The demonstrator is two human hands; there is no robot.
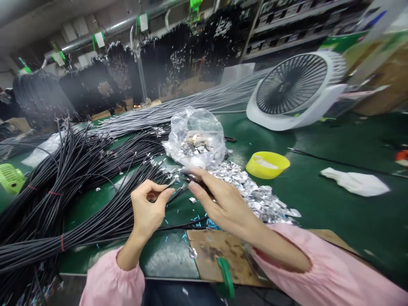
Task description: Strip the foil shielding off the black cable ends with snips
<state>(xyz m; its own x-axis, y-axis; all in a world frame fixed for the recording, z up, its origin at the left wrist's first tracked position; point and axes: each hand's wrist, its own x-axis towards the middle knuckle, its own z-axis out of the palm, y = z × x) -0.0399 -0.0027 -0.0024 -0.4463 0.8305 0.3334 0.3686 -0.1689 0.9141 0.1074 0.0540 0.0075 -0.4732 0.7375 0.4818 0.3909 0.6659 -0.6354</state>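
Note:
Thumb and index finger of my left hand [148, 208] pinch the stripped end of a black cable [171, 183]. Close to its right is my right hand [228, 202], with fingers closed around something dark and slim that is mostly hidden. The two hands' fingertips nearly meet, with a small gap between them. Just behind them lie the stripped ends of a bundle of black cables [105, 216], tied with a red band. Silvery foil scraps [267, 202] are heaped behind and beside my right hand.
A clear plastic bag [194, 136] with small pieces stands behind the hands. To the right are a yellow ring-shaped container [267, 165], a white fan [293, 89] and a white crumpled piece [357, 182]. Brown cardboard [216, 255] lies at the front edge, with blue bits nearby. Grey cables [191, 102] stretch across the back.

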